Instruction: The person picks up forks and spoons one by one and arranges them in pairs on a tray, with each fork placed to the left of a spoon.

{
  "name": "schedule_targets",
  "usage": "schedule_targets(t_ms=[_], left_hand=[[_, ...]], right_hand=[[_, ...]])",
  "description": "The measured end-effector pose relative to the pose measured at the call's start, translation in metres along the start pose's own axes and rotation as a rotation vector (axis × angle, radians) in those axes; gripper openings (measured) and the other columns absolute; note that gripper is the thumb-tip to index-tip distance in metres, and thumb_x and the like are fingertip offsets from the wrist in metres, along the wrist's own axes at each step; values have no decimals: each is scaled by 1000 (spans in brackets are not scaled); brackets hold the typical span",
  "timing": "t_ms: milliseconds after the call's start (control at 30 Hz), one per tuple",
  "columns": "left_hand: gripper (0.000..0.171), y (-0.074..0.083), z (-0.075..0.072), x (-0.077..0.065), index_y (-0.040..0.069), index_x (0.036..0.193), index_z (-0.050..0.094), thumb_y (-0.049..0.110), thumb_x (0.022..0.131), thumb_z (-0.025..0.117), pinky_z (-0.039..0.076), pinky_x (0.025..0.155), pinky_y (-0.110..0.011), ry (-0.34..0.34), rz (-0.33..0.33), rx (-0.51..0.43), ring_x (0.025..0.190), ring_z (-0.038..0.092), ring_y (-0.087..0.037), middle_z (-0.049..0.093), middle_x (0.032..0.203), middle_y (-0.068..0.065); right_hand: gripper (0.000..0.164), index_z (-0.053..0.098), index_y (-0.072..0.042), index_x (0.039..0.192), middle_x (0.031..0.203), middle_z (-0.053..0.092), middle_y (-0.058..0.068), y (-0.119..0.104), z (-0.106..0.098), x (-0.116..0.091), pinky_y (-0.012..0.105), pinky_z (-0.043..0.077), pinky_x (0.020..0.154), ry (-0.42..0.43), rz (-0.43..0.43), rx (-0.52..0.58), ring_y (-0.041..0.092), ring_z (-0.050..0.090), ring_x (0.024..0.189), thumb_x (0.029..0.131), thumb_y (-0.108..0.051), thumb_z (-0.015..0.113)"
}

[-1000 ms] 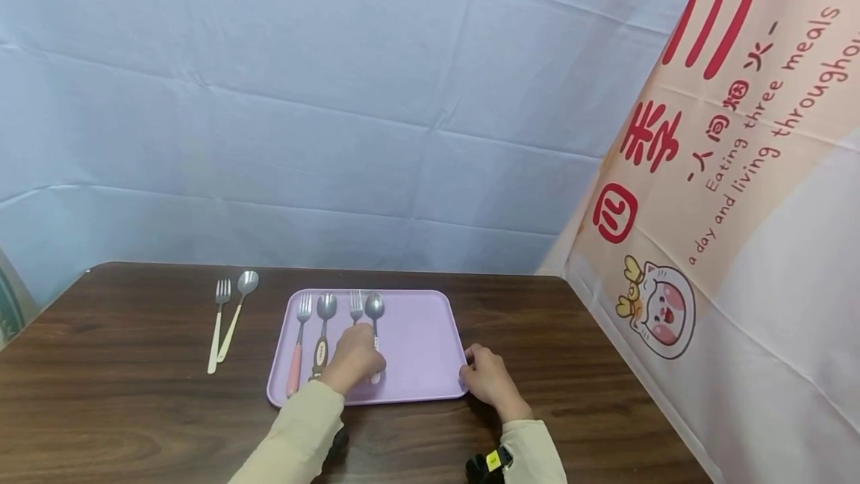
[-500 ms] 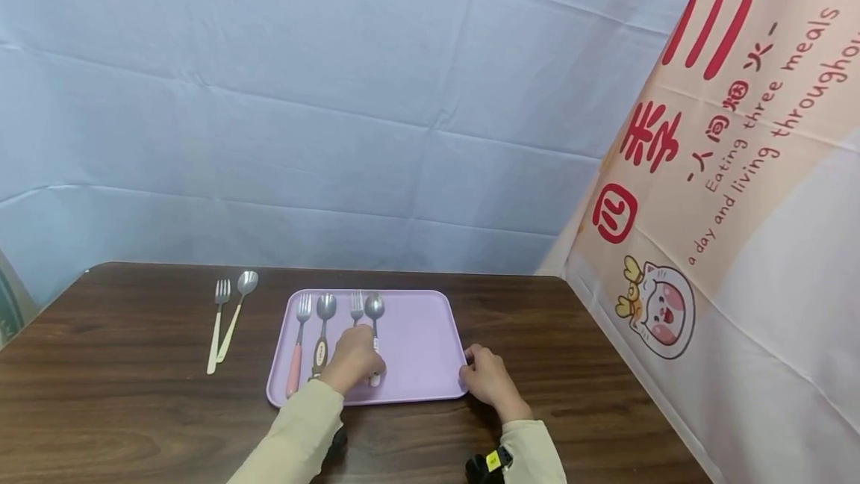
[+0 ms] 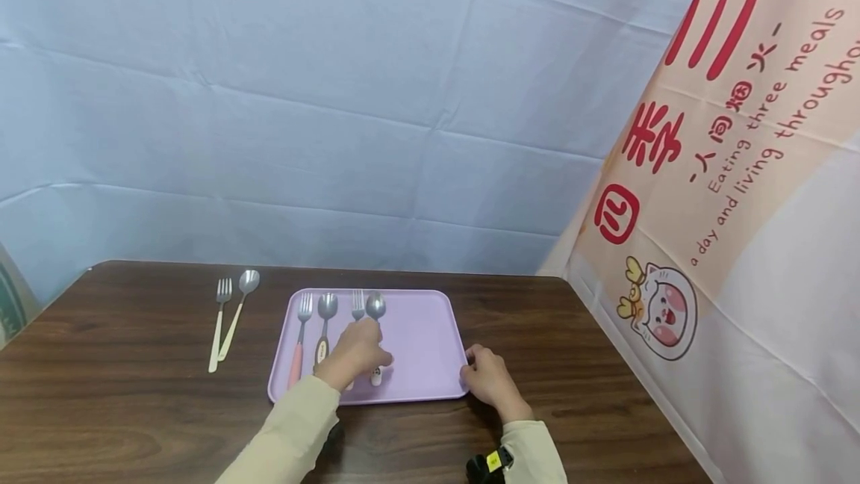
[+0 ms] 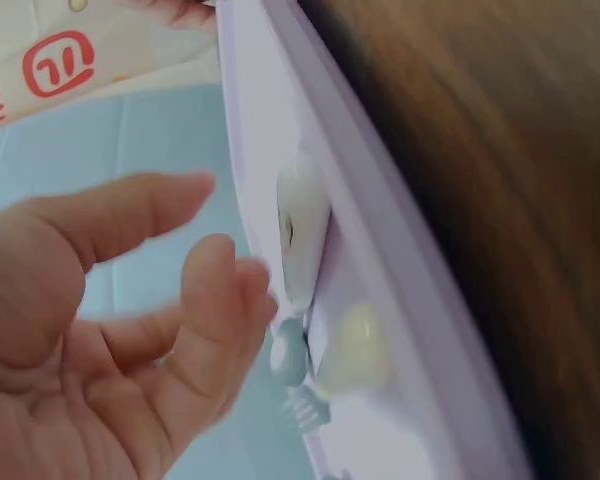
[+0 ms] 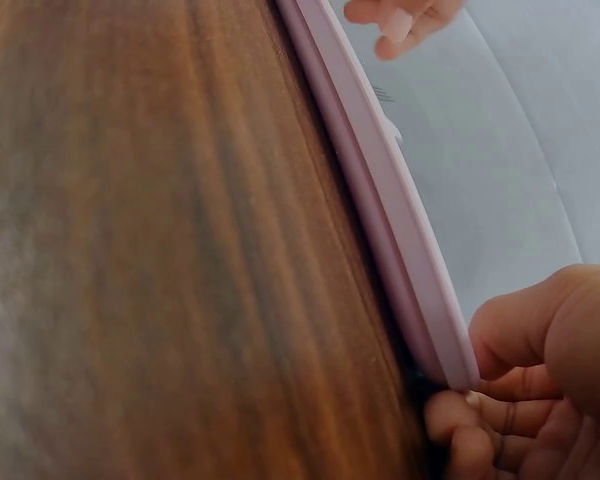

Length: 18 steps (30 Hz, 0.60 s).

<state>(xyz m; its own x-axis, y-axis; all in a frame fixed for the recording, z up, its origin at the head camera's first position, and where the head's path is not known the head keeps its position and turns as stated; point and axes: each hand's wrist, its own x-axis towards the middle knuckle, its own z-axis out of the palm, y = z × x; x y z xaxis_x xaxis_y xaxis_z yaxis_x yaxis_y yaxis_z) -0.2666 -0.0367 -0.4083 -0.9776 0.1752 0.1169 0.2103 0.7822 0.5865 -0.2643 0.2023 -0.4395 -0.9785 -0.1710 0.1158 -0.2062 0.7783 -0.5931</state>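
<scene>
Left hand (image 3: pixel 352 355) over the purple tray (image 3: pixel 426 353), grip spread: thumb and fingers apart, nothing between them. Right hand (image 3: pixel 489 378) pinches the tray's near right corner, thumb at the rim, fingertips at the outer edge. Tray lies on the brown table (image 3: pixel 121 372). On it, left to right, tops pointing away: pink-handled fork (image 3: pixel 295 361), brown-handled spoon (image 3: pixel 322 349), second fork (image 3: pixel 358 305), white-handled spoon (image 3: pixel 375 306). Left hand partly covers the last two. Left of tray, on the table: cream-handled fork (image 3: pixel 216 338) and cream-handled spoon (image 3: pixel 232 329), handle ends close together. Blue cloth (image 3: pixel 282 110) behind, printed cloth (image 3: pixel 752 275) right.
</scene>
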Motion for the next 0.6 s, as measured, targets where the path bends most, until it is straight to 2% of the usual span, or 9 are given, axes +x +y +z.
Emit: schedule_targets(t_ms=[133, 267, 433, 600], left_hand=[[25, -3, -7, -1, 2, 83, 63, 14, 65, 75, 47, 71, -38, -69, 146, 76, 73, 56, -23, 60, 79, -6], [27, -6, -10, -1, 5, 89, 65, 17, 67, 74, 47, 75, -39, -110, 248, 153, 81, 58, -24, 62, 86, -7], [33, -8, -12, -4, 11, 94, 68, 27, 67, 76, 48, 63, -36, -108, 349, 313, 76, 55, -19, 57, 86, -3], [33, -8, -14, -5, 15, 91, 68, 32, 64, 75, 44, 53, -34, -79, 399, 415, 71, 52, -16, 53, 82, -1]], right_hand=[[21, 58, 8, 95, 69, 56, 6, 1, 0, 0, 33, 45, 56, 4, -5, -6, 18, 52, 63, 76, 1, 56], [21, 58, 8, 95, 69, 56, 6, 1, 0, 0, 32, 45, 56, 7, -2, -13, 18, 52, 63, 76, 0, 56], [22, 57, 9, 96, 70, 57, 7, 1, 1, 1, 33, 45, 56, 5, 3, -9, 19, 52, 63, 76, 0, 56], [21, 57, 8, 96, 70, 57, 6, 0, 0, 0, 32, 45, 56, 3, 8, -7, 18, 52, 63, 77, 0, 56]])
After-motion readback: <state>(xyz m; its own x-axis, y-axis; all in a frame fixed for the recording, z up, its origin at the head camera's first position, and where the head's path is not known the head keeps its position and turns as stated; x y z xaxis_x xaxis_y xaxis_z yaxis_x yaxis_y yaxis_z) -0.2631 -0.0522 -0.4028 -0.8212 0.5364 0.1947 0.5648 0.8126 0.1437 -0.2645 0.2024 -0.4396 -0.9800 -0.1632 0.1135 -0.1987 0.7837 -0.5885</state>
